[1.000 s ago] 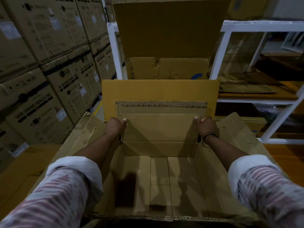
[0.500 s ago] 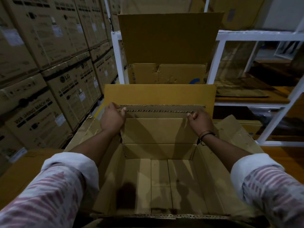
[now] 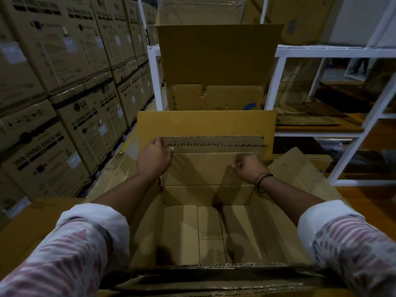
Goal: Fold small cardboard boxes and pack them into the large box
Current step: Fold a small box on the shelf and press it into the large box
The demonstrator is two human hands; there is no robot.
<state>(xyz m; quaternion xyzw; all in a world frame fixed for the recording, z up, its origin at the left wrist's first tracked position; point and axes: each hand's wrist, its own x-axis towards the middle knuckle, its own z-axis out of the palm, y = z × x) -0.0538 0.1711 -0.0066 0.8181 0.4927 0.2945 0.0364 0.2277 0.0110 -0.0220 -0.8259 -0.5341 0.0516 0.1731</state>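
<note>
The large open brown cardboard box (image 3: 267,228) fills the middle of the view, its mouth facing up, its bare floor showing, and its side flaps splayed out toward 9 and 3 o'clock. At 12 o'clock its tall far flap (image 3: 205,168) stands upright, with the raw corrugated edge on top. The left hand (image 3: 153,157) has its grip clamped on the left end of that edge at about 11 o'clock, fingers hooked over the top and the thumb on the near face. The right hand (image 3: 248,168), with a thin black wristband (image 3: 264,179), sits lower at about 1 o'clock in front of the flap. It is curled and blurred, so I cannot tell whether its grip holds anything. Stacked brown printed appliance cartons (image 3: 64,125) rise at 9 o'clock, and a white metal rack (image 3: 321,50) stands at 2 o'clock.
</note>
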